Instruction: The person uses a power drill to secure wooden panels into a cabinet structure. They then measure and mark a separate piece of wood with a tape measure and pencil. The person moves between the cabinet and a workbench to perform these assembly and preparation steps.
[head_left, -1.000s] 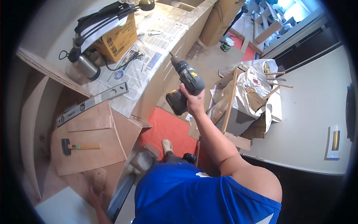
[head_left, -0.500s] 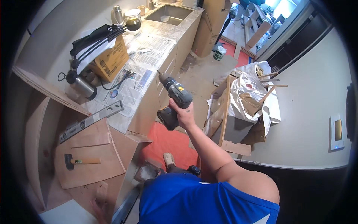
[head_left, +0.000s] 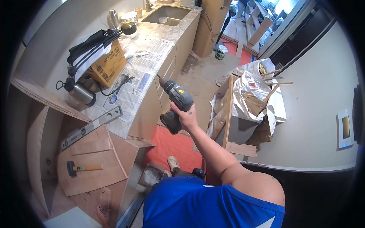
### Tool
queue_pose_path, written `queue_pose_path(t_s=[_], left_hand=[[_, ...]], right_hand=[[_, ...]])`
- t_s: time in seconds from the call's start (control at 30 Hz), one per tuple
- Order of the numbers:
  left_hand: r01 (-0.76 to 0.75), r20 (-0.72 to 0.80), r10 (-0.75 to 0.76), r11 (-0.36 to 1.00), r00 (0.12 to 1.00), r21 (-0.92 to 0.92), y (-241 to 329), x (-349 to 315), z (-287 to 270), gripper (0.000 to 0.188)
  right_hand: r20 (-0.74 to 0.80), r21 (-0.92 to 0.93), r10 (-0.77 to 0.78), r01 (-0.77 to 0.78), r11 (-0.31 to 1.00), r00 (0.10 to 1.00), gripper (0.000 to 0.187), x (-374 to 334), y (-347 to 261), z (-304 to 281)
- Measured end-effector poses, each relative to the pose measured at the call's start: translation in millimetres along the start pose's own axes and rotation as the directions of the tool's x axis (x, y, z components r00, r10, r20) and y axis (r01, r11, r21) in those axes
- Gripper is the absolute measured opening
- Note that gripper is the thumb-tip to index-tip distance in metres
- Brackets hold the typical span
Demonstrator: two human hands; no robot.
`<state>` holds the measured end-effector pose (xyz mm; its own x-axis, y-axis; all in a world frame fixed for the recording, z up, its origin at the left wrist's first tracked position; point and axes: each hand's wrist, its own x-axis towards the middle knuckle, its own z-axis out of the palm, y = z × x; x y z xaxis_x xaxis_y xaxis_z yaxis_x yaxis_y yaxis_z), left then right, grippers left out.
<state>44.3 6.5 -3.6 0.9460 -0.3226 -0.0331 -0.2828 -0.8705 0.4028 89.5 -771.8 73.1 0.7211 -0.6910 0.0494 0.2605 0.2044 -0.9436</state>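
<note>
"Starting with the hands, what does each hold?"

"The right hand (head_left: 186, 116) is closed around the handle of a cordless drill (head_left: 180, 97), near the centre, held out in the air. Its bit points between 10 and 11 o'clock, toward the counter (head_left: 152, 30). The left hand (head_left: 102, 214) is at 7 o'clock, fingers at the near end of a small wood block (head_left: 105, 197); I cannot tell whether they grip it or only rest there."

"What lies around them?"

"At 8 o'clock, a hammer (head_left: 86, 167) lies on a plywood panel (head_left: 99, 183), its head toward 9 o'clock. Also near 9 o'clock, a spirit level (head_left: 93, 127) slants, its upper end over newspaper (head_left: 129, 91)."

"Which step is in hand?"

"In my judgement, holding the drill ready while the left hand minds the block; I see no drilling under way."

"And what does a next move call for?"

"Bringing the bit to that block would, I judge, call for swinging the drill toward 7 o'clock, steadying the wood and keeping the left fingers clear."
</note>
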Motion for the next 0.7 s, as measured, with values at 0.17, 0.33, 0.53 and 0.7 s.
queue_pose_path(t_s=[0.17,0.33,0.53,0.7], left_hand=[[0.114,0.071,-0.12,0.99,0.99,0.076,-2,-25,-7,0.079],[0.361,0.144,-0.367,0.93,0.919,0.069,113,37,-29,0.074],[0.32,0.067,-0.313,0.933,0.947,-0.168,61,6,-19,0.072],[0.326,0.07,-0.327,0.945,0.942,0.025,76,11,-33,0.07]], right_hand=[[-0.012,-0.051,0.023,-0.023,0.998,1.0,0.033,3,16,9],[-0.037,-0.247,0.203,-0.206,0.947,0.979,0.036,-8,4,14],[0.322,0.006,0.033,-0.037,0.999,0.946,0.042,-4,21,65],[0.479,-0.001,-0.04,0.046,0.999,0.877,0.033,-17,41,151]])
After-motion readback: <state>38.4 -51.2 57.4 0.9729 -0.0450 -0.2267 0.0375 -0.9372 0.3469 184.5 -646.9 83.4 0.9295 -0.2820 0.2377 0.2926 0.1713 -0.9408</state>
